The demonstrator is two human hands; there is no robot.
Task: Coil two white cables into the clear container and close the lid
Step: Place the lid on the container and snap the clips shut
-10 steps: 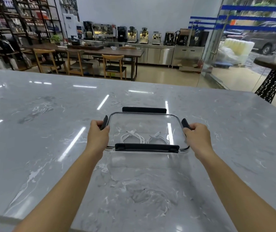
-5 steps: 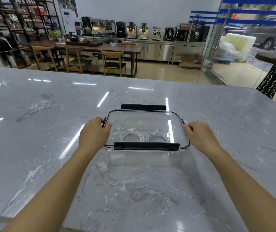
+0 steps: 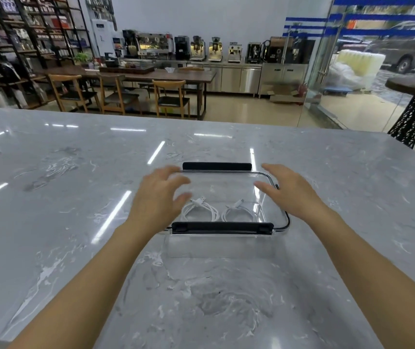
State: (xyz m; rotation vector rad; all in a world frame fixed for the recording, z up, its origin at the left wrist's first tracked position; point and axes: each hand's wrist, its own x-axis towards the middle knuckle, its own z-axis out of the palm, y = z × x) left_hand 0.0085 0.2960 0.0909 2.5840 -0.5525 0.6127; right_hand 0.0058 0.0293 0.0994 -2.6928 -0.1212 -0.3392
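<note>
A clear container [image 3: 222,248] stands on the grey marble table, its transparent lid [image 3: 222,183] on top with black clasps along the near [image 3: 222,227] and far [image 3: 217,166] edges. Through the lid I see two coiled white cables side by side, one on the left [image 3: 199,210] and one on the right [image 3: 241,210]. My left hand [image 3: 160,197] hovers over the lid's left side with spread, straight fingers, holding nothing. My right hand [image 3: 287,192] hovers over the right side, fingers also spread and blurred by motion.
The marble table [image 3: 75,222] stretches wide on all sides of the container. Beyond its far edge stand wooden chairs, a long dining table, shelves and a counter of coffee machines. A glass wall is at the right.
Both hands have let go of the side clasps and lifted inward over the lid with fingers spread. The side clasps now lie folded down.
</note>
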